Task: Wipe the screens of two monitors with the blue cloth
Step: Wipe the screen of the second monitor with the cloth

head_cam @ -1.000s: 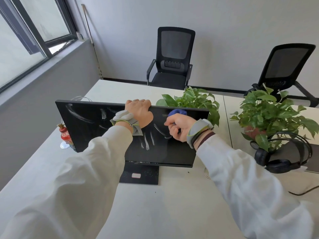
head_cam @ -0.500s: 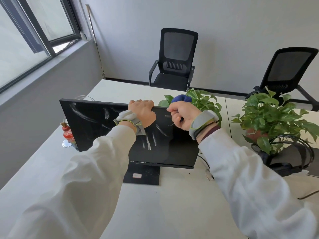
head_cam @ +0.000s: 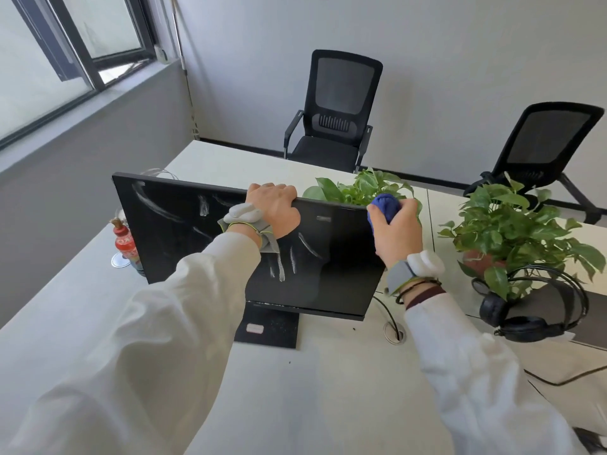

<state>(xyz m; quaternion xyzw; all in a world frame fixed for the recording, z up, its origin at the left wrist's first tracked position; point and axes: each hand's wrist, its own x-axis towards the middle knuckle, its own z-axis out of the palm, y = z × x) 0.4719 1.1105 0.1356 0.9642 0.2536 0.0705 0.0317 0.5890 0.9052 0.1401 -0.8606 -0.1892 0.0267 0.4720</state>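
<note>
Your right hand (head_cam: 397, 231) has slid from the middle of the glass up and out to the top right corner, about 2 o'clock on the monitor (head_cam: 184, 231), and the blue cloth (head_cam: 385, 205) went with it. Your fingers are wrapped round the cloth, which is bunched into a wad, with the blue poking out the top just at the bezel. Your left hand (head_cam: 276, 208) hasn't budged: fingers hooked over the top edge near 12 o'clock, palm on the front, and I'd guess that's there to stop the panel tilting back while you push on it. That makes sense, since the stand base (head_cam: 266, 328) looks pretty small. Chalky streaks show around 10 o'clock on the screen and just under your left wrist, so I'd call this one maybe half done. I can't see a second monitor from here at all. Watch the edges: a leafy plant (head_cam: 361, 188) sits right behind that corner, nearly touching your cloth hand, so overshooting means swatting leaves. The bigger plant (head_cam: 512, 224) and headphones (head_cam: 532, 310) out at 3 o'clock are well apart from you. A red bottle (head_cam: 124, 243) is tucked just beside the left edge at 9 o'clock, partly hidden behind the panel, so go easy when you sweep that way. The desk (head_cam: 328, 389) at 6 o'clock, in front of the stand, gives your elbows open room.
</note>
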